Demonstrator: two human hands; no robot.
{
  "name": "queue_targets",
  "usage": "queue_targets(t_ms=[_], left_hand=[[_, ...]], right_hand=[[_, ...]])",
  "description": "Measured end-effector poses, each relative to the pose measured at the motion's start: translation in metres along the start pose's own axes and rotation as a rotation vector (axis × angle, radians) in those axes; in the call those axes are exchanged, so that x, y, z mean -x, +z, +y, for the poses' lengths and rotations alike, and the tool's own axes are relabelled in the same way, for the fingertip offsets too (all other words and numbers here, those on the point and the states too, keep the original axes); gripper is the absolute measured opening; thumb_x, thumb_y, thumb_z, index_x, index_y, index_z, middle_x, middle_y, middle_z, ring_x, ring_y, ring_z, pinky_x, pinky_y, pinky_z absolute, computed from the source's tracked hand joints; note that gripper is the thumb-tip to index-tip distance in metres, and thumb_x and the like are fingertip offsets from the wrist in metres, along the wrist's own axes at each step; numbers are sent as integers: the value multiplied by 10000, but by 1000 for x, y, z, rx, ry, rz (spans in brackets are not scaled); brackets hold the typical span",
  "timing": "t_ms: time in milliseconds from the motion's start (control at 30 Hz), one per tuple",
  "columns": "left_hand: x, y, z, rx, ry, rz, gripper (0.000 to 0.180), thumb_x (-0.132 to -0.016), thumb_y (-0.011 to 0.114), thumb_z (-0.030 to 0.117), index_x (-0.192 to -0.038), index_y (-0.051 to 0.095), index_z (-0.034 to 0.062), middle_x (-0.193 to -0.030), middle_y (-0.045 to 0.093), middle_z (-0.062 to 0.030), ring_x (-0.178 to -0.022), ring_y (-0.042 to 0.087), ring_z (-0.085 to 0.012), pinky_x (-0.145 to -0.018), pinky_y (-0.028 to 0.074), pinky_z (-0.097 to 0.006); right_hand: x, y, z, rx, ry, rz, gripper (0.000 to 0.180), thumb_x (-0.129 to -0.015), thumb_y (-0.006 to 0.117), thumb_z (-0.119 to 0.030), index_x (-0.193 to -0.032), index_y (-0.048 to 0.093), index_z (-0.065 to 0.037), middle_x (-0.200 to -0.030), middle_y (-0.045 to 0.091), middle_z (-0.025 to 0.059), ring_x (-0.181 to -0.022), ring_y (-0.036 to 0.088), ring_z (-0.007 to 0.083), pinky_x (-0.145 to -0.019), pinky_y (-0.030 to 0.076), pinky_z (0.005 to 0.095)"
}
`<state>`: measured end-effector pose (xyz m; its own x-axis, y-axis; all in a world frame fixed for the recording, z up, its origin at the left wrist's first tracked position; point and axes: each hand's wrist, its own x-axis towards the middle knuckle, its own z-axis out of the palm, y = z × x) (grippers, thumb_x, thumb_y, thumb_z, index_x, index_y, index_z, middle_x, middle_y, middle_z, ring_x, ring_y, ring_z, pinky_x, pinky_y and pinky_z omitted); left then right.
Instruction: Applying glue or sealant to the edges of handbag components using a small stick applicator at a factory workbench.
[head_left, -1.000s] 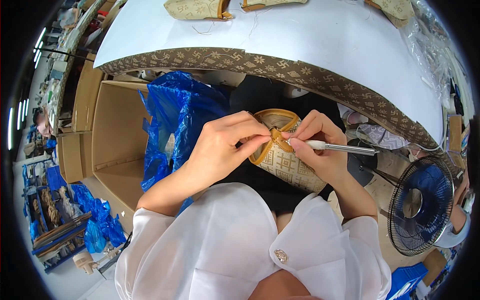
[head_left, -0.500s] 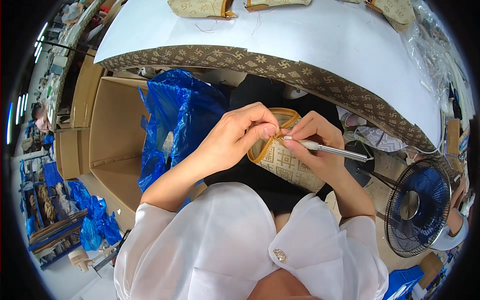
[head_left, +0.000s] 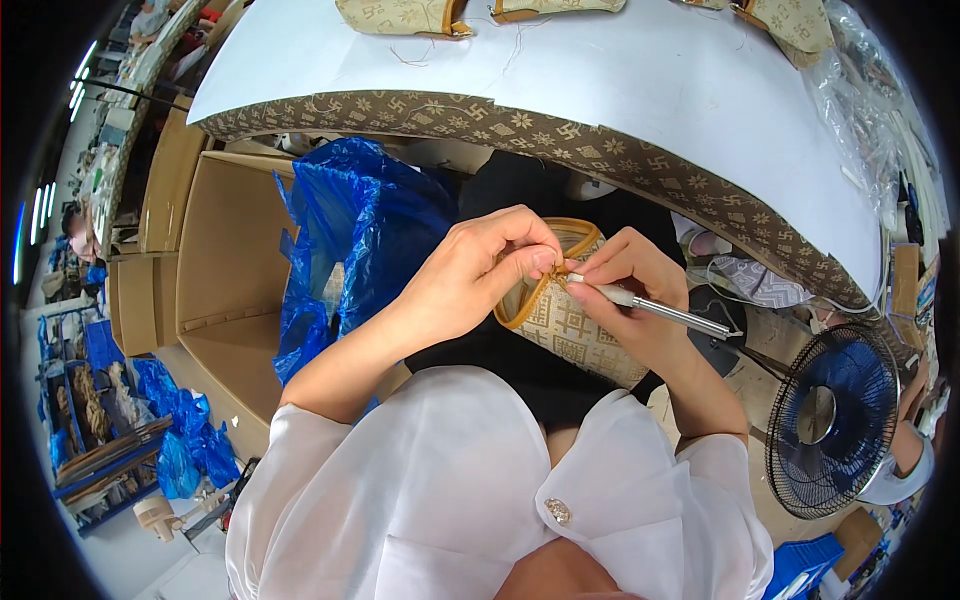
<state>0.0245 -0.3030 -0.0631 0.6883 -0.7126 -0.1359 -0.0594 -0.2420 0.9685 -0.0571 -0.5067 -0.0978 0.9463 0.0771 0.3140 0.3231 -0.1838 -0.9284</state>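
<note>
A beige patterned pouch (head_left: 570, 335) with a tan rim sits in the lap, at six o'clock from the white table (head_left: 640, 90). The left hand (head_left: 470, 275) pinches its rim; the right hand (head_left: 625, 290) grips a silver pointed tool (head_left: 660, 312) at the edge. Trimming the seam seems underway; the next stroke calls for a steady tip.

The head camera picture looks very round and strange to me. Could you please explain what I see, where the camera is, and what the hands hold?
The camera sits on the person's head and looks down, so its wide lens bends straight edges. The two arms coming from below belong to that person. The left hand pinches the tan rim of a small patterned pouch held over the lap. The right hand holds a thin silver tool like a pen, its tip at the same rim. Above is a white table with a patterned edge; similar pouches lie at its far side. A blue plastic bag in a cardboard box is on the left, a fan on the right.
</note>
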Motion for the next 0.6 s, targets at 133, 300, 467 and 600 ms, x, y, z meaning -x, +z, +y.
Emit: queue_targets(t_ms=[133,300,467,600], left_hand=[[-1,1,0,11,2,-8,131,-991,568,99,-971,619,-20,-892,620,-37,-836,584,-87,-781,492,-244],[-3,1,-6,56,16,-5,125,-985,570,95,-1036,601,-14,-948,617,-40,-902,580,-99,-837,477,-255],[-13,-14,3,-654,473,592,334,-856,704,148,-1143,571,41,-1124,592,-69,-1011,606,-200,-909,462,-350],[-1,10,-11,-821,499,-196,521,-733,789,264,-1195,603,115,-1141,591,-83,-936,626,-285,-829,495,-387]], right_hand=[[1,-1,0,-18,-5,15,161,-781,728,86,-856,609,7,-910,605,116,-826,660,153,-741,549,242],[2,-5,-1,-55,-2,29,145,-798,699,94,-849,596,5,-904,593,119,-805,648,150,-745,560,255],[-6,-1,0,-353,-86,170,103,-845,648,58,-872,579,-14,-889,576,130,-763,628,162,-743,585,303],[-5,-16,7,-379,-221,600,180,-916,616,-180,-855,522,-39,-892,524,121,-759,538,182,-711,599,323]])
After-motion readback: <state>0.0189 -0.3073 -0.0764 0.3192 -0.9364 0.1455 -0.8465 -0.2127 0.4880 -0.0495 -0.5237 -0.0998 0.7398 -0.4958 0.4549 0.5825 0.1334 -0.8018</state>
